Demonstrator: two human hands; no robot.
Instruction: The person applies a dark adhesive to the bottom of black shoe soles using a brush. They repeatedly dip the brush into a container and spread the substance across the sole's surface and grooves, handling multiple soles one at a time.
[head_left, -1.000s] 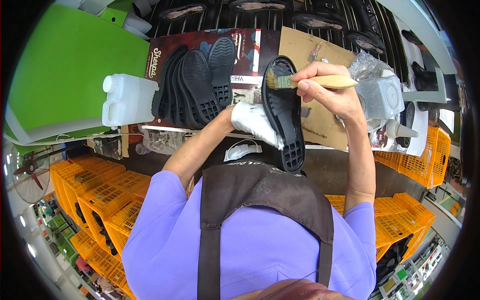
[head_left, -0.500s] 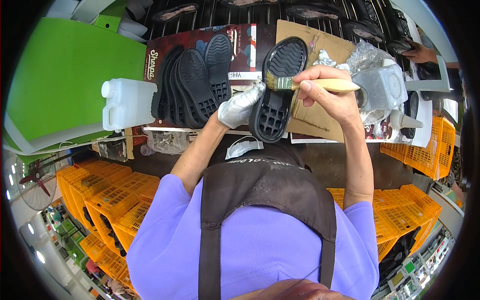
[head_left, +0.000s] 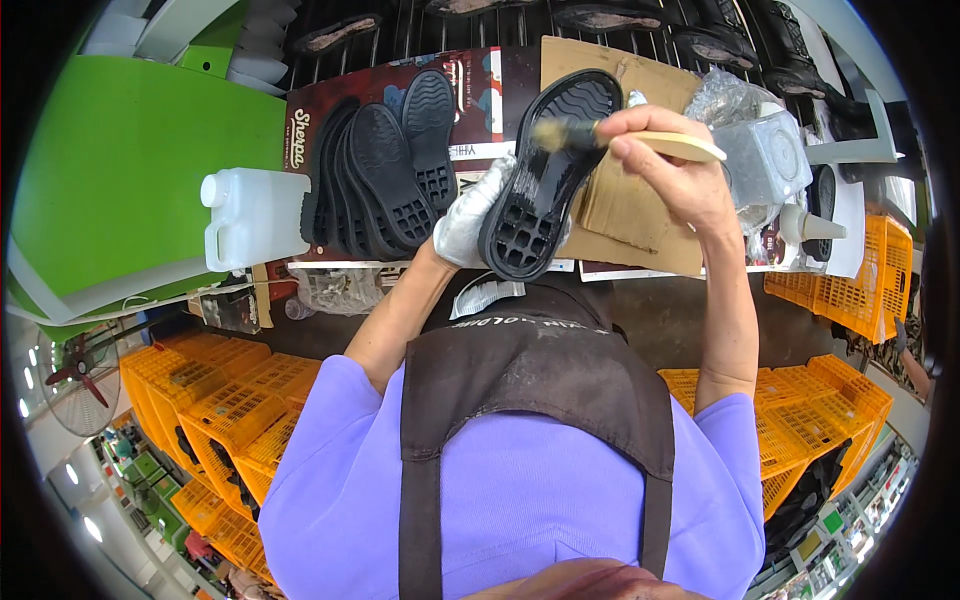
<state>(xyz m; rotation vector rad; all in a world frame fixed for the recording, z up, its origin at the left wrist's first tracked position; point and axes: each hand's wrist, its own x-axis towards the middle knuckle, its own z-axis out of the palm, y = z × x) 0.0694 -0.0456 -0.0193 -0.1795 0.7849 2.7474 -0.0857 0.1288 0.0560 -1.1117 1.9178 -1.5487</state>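
A black shoe sole (head_left: 538, 190) is tilted up above the workbench, its wavy forefoot on the far side and its square-celled heel toward me. My left hand (head_left: 470, 222), in a pale glove, grips its left edge near the middle; some fingers are hidden behind it. In my right hand (head_left: 678, 172) is a paintbrush (head_left: 690, 147) with a pale handle, fingers closed round it. The bristles, blurred by motion, are over the middle of the sole, where a wet-looking shine shows. Several more black soles (head_left: 380, 165) lie overlapped to the left of my left hand.
A white plastic jug (head_left: 258, 222) stands at the left beside a green panel (head_left: 150, 160). Brown cardboard (head_left: 625, 215) lies under my work. A clear plastic container (head_left: 768, 165) and a white nozzle bottle (head_left: 812, 225) are at the right. Orange crates (head_left: 245, 400) flank me; dark shoes (head_left: 715, 45) sit on a far rack.
The brush has moved slightly away from me, its bristles now over the sole's middle. The sole has tilted, its heel end shifting left. The person's hand at the far right has left that spot.
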